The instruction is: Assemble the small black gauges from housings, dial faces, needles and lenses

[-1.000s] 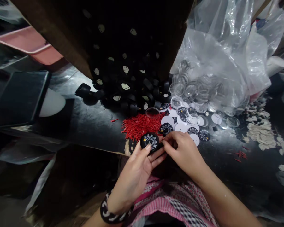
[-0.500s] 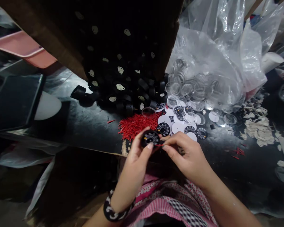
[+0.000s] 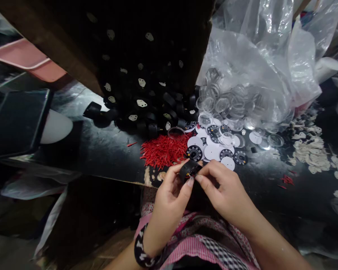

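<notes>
My left hand (image 3: 171,191) is closed around a small black round gauge (image 3: 189,169), tilted so its printed dial faces toward my right hand. My right hand (image 3: 222,185) is pinched at the dial's face, thumb and forefinger touching it. A trace of a red pointer (image 3: 195,176) shows at those fingertips; the rest of it is hidden. Just beyond the hands lie a heap of red pointers (image 3: 163,150) and a spread of round dial discs (image 3: 212,152), some white side up, others showing black printed faces.
Behind are many black gauge housings (image 3: 149,129) by a large dark box (image 3: 81,56), and clear round covers (image 3: 222,105) spilling from a plastic bag (image 3: 242,56). Pale flat plates (image 3: 310,153) are piled right. A dark tablet-like panel (image 3: 17,120) and pink tray (image 3: 28,56) stand left.
The gauge has turned from facing up to tilted toward my right hand and moved slightly right. My right fingertips, holding the red pointer beside it, are now against its dial.
</notes>
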Available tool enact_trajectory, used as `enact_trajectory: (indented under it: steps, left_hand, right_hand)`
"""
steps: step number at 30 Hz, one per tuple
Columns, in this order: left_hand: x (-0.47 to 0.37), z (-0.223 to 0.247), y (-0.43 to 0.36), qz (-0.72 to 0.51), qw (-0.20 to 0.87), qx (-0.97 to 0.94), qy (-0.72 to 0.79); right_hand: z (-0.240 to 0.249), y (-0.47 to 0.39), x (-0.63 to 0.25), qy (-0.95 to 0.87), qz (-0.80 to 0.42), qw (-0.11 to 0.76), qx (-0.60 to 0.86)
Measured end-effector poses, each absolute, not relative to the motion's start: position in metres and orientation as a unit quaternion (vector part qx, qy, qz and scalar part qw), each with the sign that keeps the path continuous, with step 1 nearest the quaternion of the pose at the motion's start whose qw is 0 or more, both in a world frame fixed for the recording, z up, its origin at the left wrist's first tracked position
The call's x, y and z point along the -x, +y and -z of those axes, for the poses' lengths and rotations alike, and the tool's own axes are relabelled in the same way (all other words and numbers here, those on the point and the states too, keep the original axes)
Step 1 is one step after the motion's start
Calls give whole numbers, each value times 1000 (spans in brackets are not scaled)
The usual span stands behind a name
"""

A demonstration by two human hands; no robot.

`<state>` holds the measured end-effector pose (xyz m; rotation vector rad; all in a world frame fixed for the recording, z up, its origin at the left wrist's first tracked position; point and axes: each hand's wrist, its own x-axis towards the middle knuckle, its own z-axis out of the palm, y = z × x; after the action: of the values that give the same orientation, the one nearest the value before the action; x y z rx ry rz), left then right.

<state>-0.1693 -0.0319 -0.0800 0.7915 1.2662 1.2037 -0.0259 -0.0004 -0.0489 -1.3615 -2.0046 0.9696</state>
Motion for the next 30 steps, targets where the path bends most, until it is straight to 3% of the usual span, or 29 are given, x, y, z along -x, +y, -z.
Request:
enact_trajectory:
  steps: [9, 17, 24, 27, 30]
  left_hand:
    - [176, 81, -41, -488, 480, -428, 590]
    - [181, 86, -33, -460, 682, -283, 493]
    - [177, 93, -37, -449, 662, -252, 545]
    - [169, 97, -38, -455, 671, -177, 557]
    - [165, 99, -36, -457, 653, -229, 559]
  right_hand:
    - [48, -10, 34, -734, -350, 255, 524]
    - [47, 2, 26, -799, -280, 261, 463]
    - [53, 10, 29, -875, -135, 167, 435]
    - [51, 11, 33, -858, -143, 182, 459]
    - [47, 11, 33, -807, -206, 198, 517]
